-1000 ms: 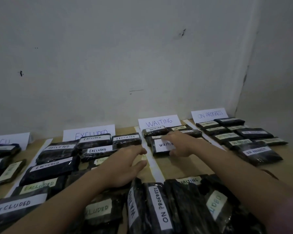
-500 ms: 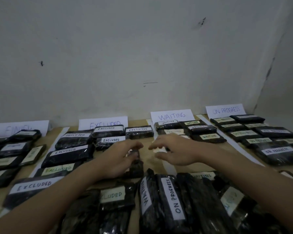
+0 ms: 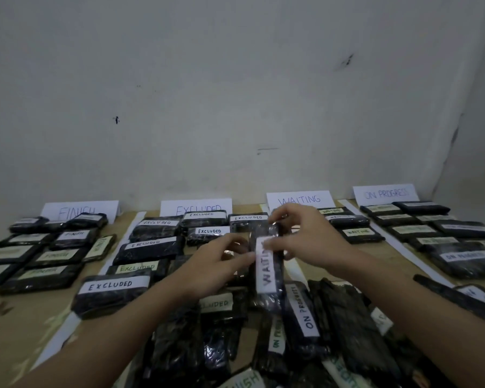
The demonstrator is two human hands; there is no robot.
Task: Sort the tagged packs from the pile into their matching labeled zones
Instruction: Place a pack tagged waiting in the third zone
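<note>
Above the pile [image 3: 305, 340] at 6 o'clock, both hands hold 1 WAITING pack [image 3: 266, 264] upright: the left hand [image 3: 216, 264] pinches its near side, the right hand [image 3: 305, 236] curls round its top. The step looks like carrying; next it needs laying flat at 1 o'clock, before the WAITING sign [image 3: 300, 199]. A wooden table [image 3: 9, 331] meets a scuffed white wall [image 3: 235, 93].

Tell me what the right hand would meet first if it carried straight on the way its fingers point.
The right hand, gripping the WAITING pack, points up-left toward the wall. It would probably meet the rearmost EXCLUDED pack first, though depth is unclear from this one view.
</note>
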